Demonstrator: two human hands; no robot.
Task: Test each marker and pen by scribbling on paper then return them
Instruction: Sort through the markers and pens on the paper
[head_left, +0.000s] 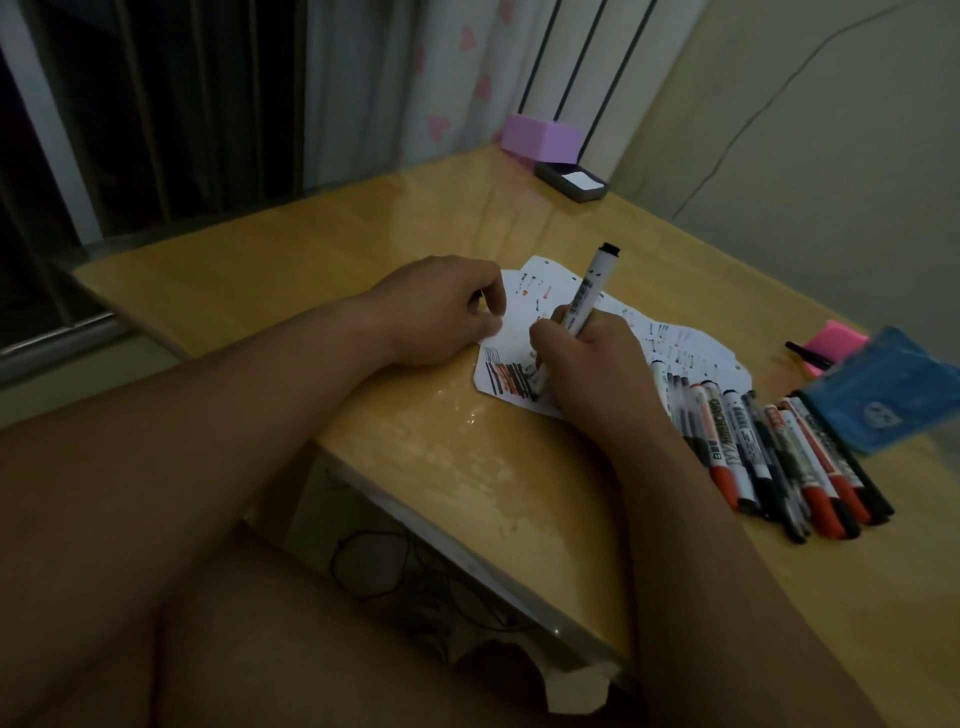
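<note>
A white sheet of paper (524, 291) with an uneven edge lies on the wooden table (322, 260), covered in black and red scribbles. My right hand (587, 364) grips a white marker with a black end (587, 291), its tip down on the scribbles at the paper's near left corner. My left hand (441, 312) rests on the paper's left edge, fingers curled, pinning it. A row of several red and black markers and pens (779, 457) lies side by side to the right of my right forearm.
A blue pouch (883, 389) lies at the right, with a pink sticky-note pad (834, 338) and a black pen (808, 356) behind it. A pink box (540, 137) and a dark tray (571, 182) stand at the far corner. The table's near edge runs diagonally below my arms.
</note>
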